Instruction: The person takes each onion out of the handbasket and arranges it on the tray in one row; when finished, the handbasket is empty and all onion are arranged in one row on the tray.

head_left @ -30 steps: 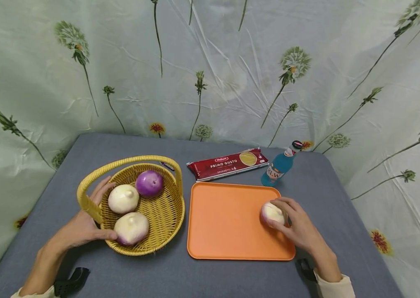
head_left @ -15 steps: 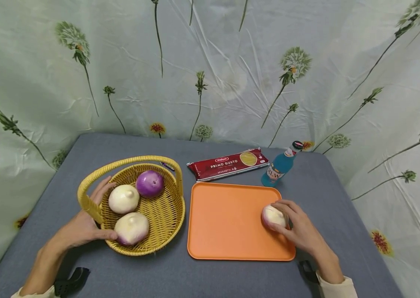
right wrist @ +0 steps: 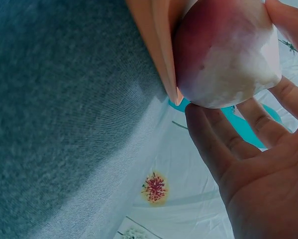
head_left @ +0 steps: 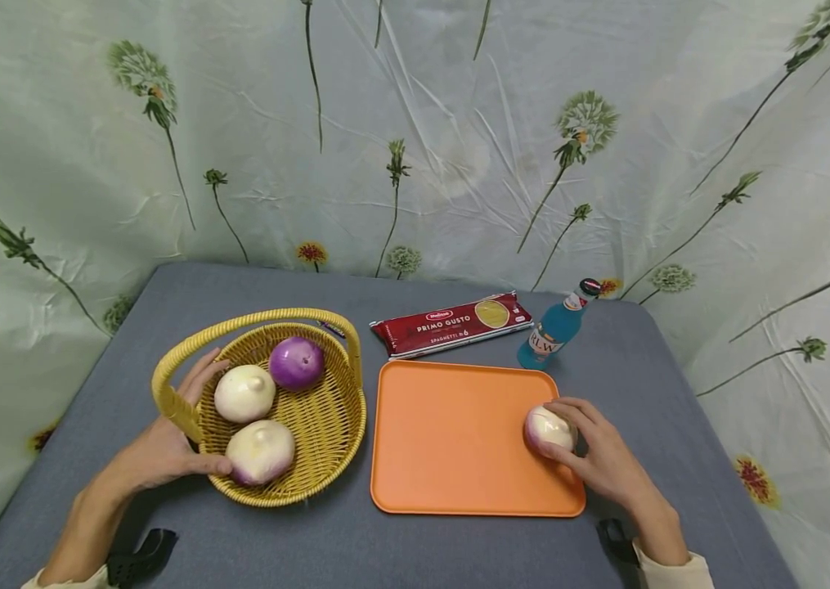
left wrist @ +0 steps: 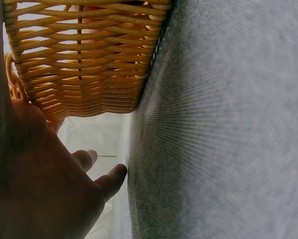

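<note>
A yellow wicker basket [head_left: 334, 417] with a tall handle stands at the left in the head view. Inside are two white turnips [head_left: 244, 393] and a purple one [head_left: 297, 364]. My left hand [head_left: 160, 452] holds the basket's left side, thumb at the rim by the nearest turnip; in the left wrist view two fingers extend below the woven wall [left wrist: 89, 64]. On the right part of an orange tray [head_left: 451, 450], my right hand [head_left: 606, 458] grips a white-and-purple turnip [head_left: 549, 429] between thumb and fingers. The right wrist view shows this turnip [right wrist: 228, 55] close by the tray's edge [right wrist: 161, 50].
Behind the tray lies a red spaghetti packet [head_left: 451, 325]. A blue bottle [head_left: 556, 329] stands at the tray's far right corner. A small purple object [head_left: 331, 328] shows behind the basket. The grey cloth-covered table [head_left: 429, 556] ends at a flower-patterned curtain [head_left: 459, 164].
My right hand has shifted slightly to the right across the tray, with the turnip in its grip. The left hand and the basket have stayed in place.
</note>
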The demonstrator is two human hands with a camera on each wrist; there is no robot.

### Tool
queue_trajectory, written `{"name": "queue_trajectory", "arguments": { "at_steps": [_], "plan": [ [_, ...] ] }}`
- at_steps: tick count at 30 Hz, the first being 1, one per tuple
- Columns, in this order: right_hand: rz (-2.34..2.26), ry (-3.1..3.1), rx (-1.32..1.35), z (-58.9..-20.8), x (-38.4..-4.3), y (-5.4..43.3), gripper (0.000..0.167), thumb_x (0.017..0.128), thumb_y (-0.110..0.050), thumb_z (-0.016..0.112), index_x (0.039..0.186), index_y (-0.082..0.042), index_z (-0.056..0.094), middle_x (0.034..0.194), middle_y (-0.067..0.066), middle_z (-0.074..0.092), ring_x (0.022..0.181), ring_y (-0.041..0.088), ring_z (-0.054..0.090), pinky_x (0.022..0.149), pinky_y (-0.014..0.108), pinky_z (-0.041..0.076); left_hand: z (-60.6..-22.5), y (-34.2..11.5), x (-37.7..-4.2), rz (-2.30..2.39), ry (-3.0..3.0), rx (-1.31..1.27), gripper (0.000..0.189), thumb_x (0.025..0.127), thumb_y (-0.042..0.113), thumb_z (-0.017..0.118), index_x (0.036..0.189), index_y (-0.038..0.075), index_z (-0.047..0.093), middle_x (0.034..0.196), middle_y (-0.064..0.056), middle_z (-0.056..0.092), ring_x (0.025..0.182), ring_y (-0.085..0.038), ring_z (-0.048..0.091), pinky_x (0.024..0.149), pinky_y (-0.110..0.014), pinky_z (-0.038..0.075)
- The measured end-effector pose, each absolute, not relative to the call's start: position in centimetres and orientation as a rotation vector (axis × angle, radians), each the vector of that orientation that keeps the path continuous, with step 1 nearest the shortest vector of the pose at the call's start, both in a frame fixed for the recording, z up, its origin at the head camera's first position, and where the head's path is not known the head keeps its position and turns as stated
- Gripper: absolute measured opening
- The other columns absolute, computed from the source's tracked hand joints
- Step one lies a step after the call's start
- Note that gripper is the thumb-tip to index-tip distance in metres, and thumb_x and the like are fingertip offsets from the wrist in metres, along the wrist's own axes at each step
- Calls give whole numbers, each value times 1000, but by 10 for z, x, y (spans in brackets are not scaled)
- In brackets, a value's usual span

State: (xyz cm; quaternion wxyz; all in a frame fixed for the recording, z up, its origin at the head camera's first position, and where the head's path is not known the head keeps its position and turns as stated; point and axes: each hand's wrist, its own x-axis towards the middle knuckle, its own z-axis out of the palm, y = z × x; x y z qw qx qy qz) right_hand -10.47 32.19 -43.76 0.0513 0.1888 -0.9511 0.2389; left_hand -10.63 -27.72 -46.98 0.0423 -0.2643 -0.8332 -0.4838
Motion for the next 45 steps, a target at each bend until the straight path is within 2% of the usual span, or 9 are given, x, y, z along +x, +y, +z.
{"name": "queue_trajectory", "arguments": {
  "at_steps": [6, 13, 20, 25, 35, 45],
  "plan": [
    [731, -2897, 571, -438, -105, 322, 57, 81, -21, 84, 131, -10, 61, 130, 12, 57, 116, 32, 56, 90, 59, 51, -468, -276, -105, -1461, -2560, -801, 135, 51, 25, 97, 155, -5, 17, 167, -14, -1, 150, -6, 5, 108, -5, 11],
    [757, -2916, 549, -438, -104, 322, 59, 81, -22, 84, 133, -9, 59, 132, 14, 55, 117, 36, 55, 91, 62, 50, -467, -276, -105, -1469, -2560, -805, 133, 53, 25, 97, 155, -6, 17, 163, -27, 0, 149, -5, 6, 107, -5, 11],
    [756, -2904, 554, -439, -103, 323, 59, 82, -24, 83, 133, -9, 58, 132, 14, 54, 117, 35, 54, 90, 63, 50, -468, -276, -104, -1476, -2570, -794, 133, 53, 25, 96, 155, -5, 16, 164, -25, 0, 148, -3, 6, 106, -4, 12],
    [736, -2890, 555, -438, -104, 324, 57, 83, -26, 82, 133, -10, 59, 133, 14, 54, 117, 34, 54, 89, 62, 51, -467, -275, -104, -1479, -2544, -821, 131, 55, 27, 97, 155, -4, 18, 163, -29, 0, 149, -5, 6, 107, -5, 12],
    [717, -2884, 575, -433, -107, 322, 54, 86, -26, 80, 133, -8, 60, 133, 15, 55, 119, 36, 53, 92, 64, 48, -466, -275, -103, -1487, -2529, -834, 129, 57, 28, 96, 156, -2, 18, 163, -27, 0, 149, -5, 6, 107, -5, 12],
    [706, -2848, 644, -425, -112, 317, 54, 85, -21, 80, 133, -7, 60, 134, 15, 55, 121, 36, 52, 93, 64, 46, -469, -276, -105, -1475, -2562, -791, 134, 51, 23, 97, 156, -3, 17, 165, -22, -1, 149, -4, 6, 107, -4, 12]
  ]
}}
